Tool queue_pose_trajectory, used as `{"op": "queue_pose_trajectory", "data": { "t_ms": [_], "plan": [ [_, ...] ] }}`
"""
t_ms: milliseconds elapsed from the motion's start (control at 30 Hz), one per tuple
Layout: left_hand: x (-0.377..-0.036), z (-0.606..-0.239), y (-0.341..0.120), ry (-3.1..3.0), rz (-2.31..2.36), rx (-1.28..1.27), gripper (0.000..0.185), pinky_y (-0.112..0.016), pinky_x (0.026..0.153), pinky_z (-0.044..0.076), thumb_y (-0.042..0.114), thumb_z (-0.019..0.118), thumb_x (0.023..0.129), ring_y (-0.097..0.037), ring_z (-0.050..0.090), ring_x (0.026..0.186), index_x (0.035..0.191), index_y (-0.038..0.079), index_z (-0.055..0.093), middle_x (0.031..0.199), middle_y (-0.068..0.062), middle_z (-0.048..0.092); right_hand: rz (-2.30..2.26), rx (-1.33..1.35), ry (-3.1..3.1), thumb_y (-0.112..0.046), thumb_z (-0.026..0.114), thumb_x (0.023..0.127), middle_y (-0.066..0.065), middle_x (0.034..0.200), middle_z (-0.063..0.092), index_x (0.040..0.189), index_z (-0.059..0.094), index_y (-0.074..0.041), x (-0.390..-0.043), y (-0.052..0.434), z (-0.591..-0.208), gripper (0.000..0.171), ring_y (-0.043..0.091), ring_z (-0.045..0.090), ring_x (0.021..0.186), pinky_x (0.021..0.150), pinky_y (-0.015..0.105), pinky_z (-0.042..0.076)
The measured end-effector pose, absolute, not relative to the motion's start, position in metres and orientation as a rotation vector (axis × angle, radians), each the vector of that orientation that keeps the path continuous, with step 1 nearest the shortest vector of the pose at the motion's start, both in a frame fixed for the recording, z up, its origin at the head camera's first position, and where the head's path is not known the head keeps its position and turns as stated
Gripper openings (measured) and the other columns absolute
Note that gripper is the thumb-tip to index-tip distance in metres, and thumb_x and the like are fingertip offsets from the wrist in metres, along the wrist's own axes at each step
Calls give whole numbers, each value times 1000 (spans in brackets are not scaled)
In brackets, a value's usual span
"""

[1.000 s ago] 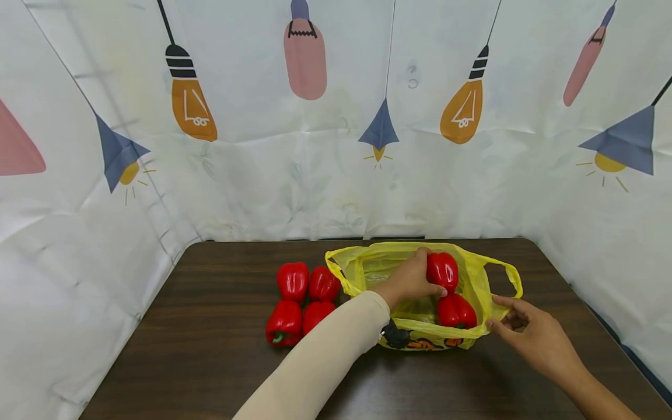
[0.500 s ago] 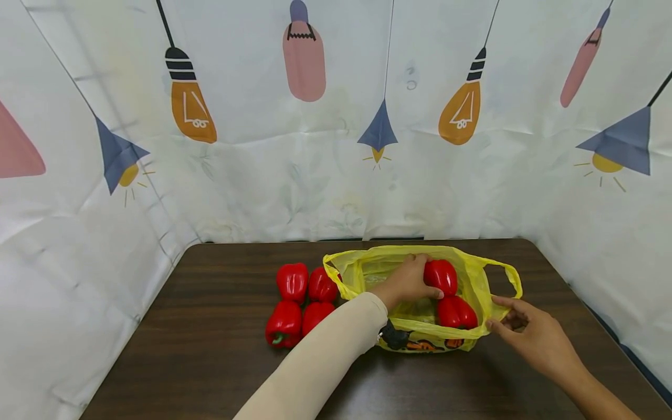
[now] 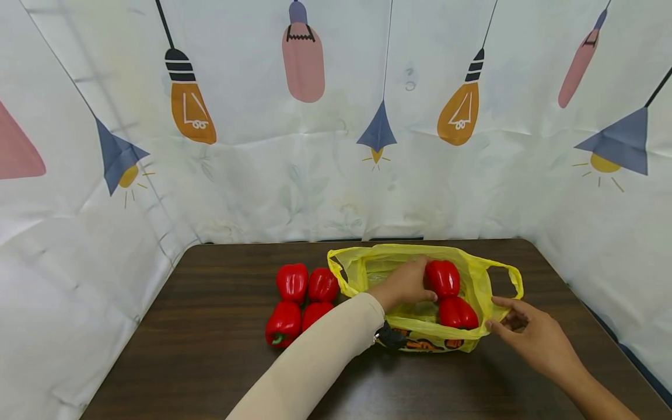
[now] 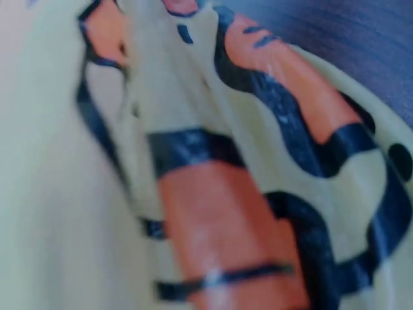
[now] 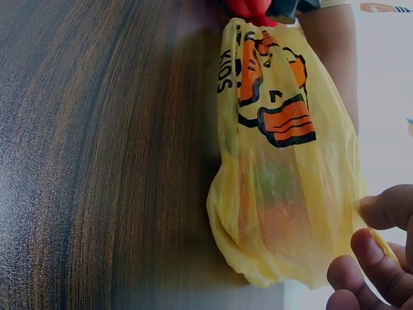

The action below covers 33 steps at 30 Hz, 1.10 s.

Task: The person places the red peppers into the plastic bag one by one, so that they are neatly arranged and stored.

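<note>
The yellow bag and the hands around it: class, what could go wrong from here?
The thin yellow bag might stretch or tear where the right hand pinches its edge.

The left hand is inside the bag, so pulling it out could drag or tip the bag.

The sleeve passes close by the four loose red peppers and might knock one.

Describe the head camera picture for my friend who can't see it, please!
A person's left hand reaches into a yellow plastic bag, beside two red bell peppers inside, while their right hand pinches the bag's edge. Four more red peppers sit left of the bag on a dark wooden table.
</note>
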<state>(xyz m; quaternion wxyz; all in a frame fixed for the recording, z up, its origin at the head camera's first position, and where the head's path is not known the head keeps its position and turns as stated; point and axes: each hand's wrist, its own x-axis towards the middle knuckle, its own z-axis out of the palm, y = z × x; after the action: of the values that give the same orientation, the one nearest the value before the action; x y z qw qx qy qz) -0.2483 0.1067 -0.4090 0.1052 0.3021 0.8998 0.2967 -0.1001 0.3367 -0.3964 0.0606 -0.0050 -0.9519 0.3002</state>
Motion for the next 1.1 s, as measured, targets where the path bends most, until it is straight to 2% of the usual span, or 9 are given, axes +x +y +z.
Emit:
{"op": "queue_pose_trajectory", "data": {
  "t_ms": [100, 233, 467, 667, 1100],
  "plan": [
    [-246, -402, 103, 2689, 760, 952, 79, -27, 102, 47, 28, 84, 87, -15, 60, 122, 152, 9, 43, 138, -3, 62, 909, -12, -2879, -33, 80, 91, 1, 90, 66, 135, 63, -1, -100, 337, -396, 57, 14, 64, 78, 57, 27, 50],
    [-242, -388, 93, 2674, 672, 1054, 71, -25, 98, 49, 30, 79, 91, -13, 63, 116, 150, 8, 46, 133, -4, 65, 912, -8, -2874, -32, 80, 91, 1, 90, 66, 135, 63, -1, -100, 336, -396, 56, 14, 63, 78, 57, 27, 51],
    [-236, -364, 65, 2543, 798, 1165, 63, -25, 93, 50, 31, 75, 95, -17, 63, 116, 149, 10, 49, 131, -6, 64, 907, -11, -2876, -32, 81, 91, 1, 89, 66, 134, 64, 0, -99, 335, -395, 57, 15, 64, 78, 57, 27, 51],
    [-231, -351, 28, 2518, 921, 1154, 61, -28, 96, 51, 35, 72, 97, -16, 60, 119, 150, 18, 49, 134, 1, 61, 916, -19, -2887, -33, 81, 90, 1, 90, 67, 135, 63, 0, -99, 336, -393, 59, 17, 64, 79, 58, 27, 51],
    [-220, -338, -40, 2569, 1042, 1093, 58, -35, 97, 52, 32, 73, 97, -21, 57, 122, 149, 17, 49, 138, 1, 55, 918, 0, -2885, -32, 82, 89, 2, 90, 66, 133, 64, 1, -101, 334, -395, 58, 20, 64, 81, 56, 27, 51]
  ]
}}
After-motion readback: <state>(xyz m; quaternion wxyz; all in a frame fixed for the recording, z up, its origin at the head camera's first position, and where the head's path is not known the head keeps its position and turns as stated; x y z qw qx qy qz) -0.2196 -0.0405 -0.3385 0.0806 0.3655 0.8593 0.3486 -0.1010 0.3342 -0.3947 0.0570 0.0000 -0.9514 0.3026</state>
